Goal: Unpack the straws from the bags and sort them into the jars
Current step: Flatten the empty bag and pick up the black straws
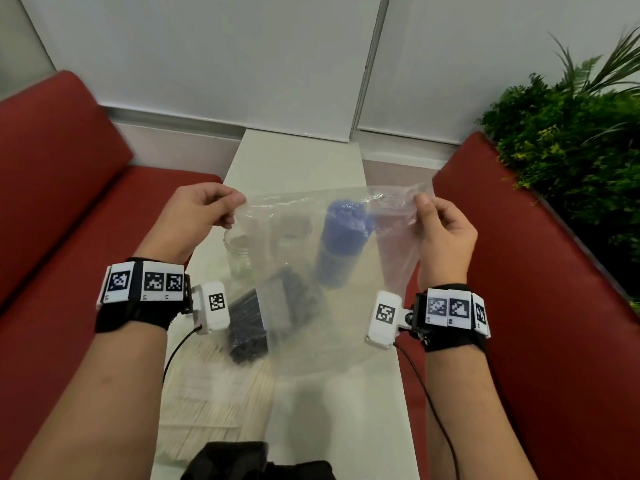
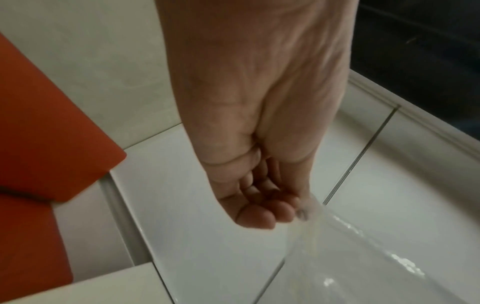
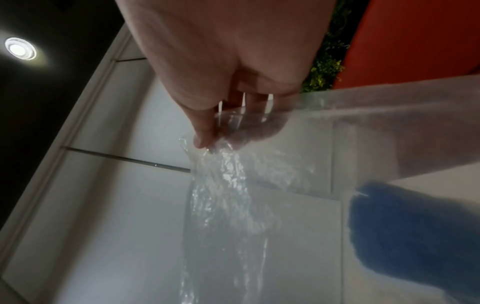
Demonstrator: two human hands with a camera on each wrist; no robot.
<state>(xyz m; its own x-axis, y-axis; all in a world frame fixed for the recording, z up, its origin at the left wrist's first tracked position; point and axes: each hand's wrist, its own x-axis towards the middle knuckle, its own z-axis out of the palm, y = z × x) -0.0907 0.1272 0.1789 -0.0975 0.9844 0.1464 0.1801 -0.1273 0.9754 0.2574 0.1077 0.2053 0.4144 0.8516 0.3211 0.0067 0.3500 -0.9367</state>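
Both hands hold a clear plastic bag [image 1: 311,306] spread above the white table [image 1: 294,157]. My left hand [image 1: 204,213] pinches its upper left corner, my right hand [image 1: 440,226] pinches the crumpled upper right corner. Seen through the film, blue straws [image 1: 341,237] stand bunched in a jar, and an empty glass jar [image 1: 237,254] stands to their left. A bag of black straws [image 1: 249,327] lies below them. The left wrist view has my left hand [image 2: 285,214] pinching the bag [image 2: 363,257]. In the right wrist view, my right hand [image 3: 207,142] pinches the bag [image 3: 233,195] beside the blue straws [image 3: 415,236].
Pale straws in a bag [image 1: 214,393] lie on the table's near left. Red sofa seats [image 1: 69,202] flank the narrow table on both sides. A green plant [image 1: 571,140] stands at the back right. A black object [image 1: 256,462] sits at the near edge.
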